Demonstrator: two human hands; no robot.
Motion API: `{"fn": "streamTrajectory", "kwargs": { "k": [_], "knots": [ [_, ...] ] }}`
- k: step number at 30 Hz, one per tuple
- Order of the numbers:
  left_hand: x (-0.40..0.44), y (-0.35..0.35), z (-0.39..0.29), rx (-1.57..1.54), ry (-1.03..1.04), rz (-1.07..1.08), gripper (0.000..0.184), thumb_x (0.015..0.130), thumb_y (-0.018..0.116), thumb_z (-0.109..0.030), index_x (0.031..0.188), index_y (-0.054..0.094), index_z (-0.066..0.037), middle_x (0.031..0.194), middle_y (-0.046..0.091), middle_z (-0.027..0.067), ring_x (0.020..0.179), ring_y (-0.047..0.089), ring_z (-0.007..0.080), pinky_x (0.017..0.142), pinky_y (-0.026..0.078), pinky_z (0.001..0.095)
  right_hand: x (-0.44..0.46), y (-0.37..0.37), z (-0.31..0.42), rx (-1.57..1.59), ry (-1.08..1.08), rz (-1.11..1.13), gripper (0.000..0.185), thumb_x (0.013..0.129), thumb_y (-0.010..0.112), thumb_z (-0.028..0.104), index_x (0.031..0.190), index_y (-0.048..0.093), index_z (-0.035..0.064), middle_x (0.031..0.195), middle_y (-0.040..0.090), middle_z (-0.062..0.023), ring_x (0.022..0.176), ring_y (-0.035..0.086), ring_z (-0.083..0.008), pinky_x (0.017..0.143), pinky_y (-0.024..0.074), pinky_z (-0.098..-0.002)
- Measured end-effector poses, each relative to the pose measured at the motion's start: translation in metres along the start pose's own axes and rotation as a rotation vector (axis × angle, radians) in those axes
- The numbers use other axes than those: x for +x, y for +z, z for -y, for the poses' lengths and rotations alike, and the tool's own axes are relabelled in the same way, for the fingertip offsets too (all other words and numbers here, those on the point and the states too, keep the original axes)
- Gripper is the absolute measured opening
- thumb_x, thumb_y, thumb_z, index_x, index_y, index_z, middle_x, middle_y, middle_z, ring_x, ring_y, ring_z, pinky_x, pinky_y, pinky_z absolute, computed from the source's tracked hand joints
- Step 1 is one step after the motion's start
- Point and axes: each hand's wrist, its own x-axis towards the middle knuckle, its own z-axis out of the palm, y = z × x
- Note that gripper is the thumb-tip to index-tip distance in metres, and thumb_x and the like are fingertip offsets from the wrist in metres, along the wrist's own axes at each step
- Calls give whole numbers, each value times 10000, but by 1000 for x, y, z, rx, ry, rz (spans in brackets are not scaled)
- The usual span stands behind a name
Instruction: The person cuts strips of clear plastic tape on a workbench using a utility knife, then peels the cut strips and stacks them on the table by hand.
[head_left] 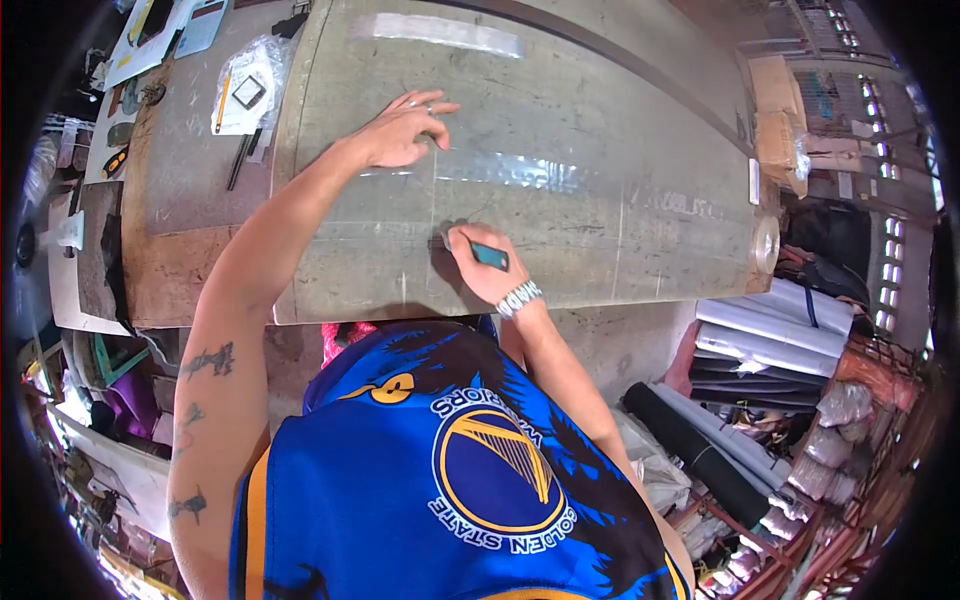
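My left hand [405,132] rests on the far part of a worn grey-green work surface [540,110], fingers stretched out and thumb apart. It holds nothing that I can see. Nearer my body, my right hand [482,268] is closed round a small tool with a teal and dark body [490,257]. Its working end is hidden under the hand, so I cannot tell its exact kind. Between the hands, a shiny clear strip [515,172] lies flat on the surface, just right of a thin pale upright line.
Another clear strip [440,34] lies farther back. At left are a paper with a yellow pencil [220,105] and a yellow-black tool [116,162]. A tape roll [765,245] and cardboard boxes [778,125] sit at the right edge. Rolled sheets [770,325] stand below right.
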Motion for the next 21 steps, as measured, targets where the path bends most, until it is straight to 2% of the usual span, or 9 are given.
{"fn": "streamTrajectory", "kwargs": {
  "k": [2,3,4,6,9,13,17,20,21],
  "knots": [
    [-21,7,2,5,-66,-114,481,859,643,-144,1337,696,-152,1664,416,100,1579,268,353,1294,195,537,-16,-25,-12,45,-211,-80,396,924,619,79,1316,654,41,1199,689,-229,1065,667,-455,944,552,-457],
    [-38,10,-6,68,-124,-194,509,892,669,-211,1392,636,-122,1655,420,116,1572,283,352,1287,206,547,-25,-46,-15,42,-125,-25,491,863,615,20,1353,621,46,1273,655,-228,1112,651,-437,959,544,-458],
    [-59,15,-19,133,-180,-272,567,924,696,-278,1447,575,-93,1645,424,133,1564,299,351,1279,217,557,-33,-61,-31,-62,-77,-38,527,830,589,-10,1353,616,51,1208,682,-223,1075,661,-438,954,545,-473],
    [-94,36,-42,258,-255,-432,620,939,722,-396,1454,563,-89,1639,425,131,1547,326,368,1266,250,560,-41,-84,-68,-206,72,-43,381,949,585,35,1328,633,47,1181,711,-208,1089,688,-423,928,554,-463],
    [-123,75,-91,318,-422,-585,630,906,761,-343,1447,575,-80,1568,496,138,1476,411,379,1189,340,552,-46,-100,-122,-323,-23,-151,398,931,669,137,1320,618,67,1102,713,-214,998,678,-462,876,548,-548],
    [-119,105,-140,306,-607,-700,580,878,780,-253,1405,616,-74,1331,621,137,1257,553,361,1020,443,508,-37,-112,-135,-345,-35,-121,434,949,729,276,1315,595,84,1131,702,-223,997,678,-469,822,550,-543],
    [-110,117,-142,136,-742,-682,458,850,786,-150,1283,670,-51,1084,625,130,1051,607,339,917,488,431,-17,-108,-146,-257,-154,-107,381,935,734,254,1245,611,69,1071,677,-209,945,669,-463,799,534,-562],
    [-107,119,-140,31,-716,-827,401,819,797,-78,1206,693,-52,1009,604,142,966,620,320,878,507,426,-3,-111,-147,-269,-267,-69,370,918,744,238,1222,632,60,1087,671,-186,954,650,-434,817,523,-535],
    [-105,114,-144,26,-718,-835,406,792,789,-13,1186,692,-43,1037,623,126,964,623,274,821,526,388,-1,-115,-134,-345,-360,-155,362,900,759,236,1192,656,50,1095,666,-162,983,630,-395,844,510,-498]
  ]
}}
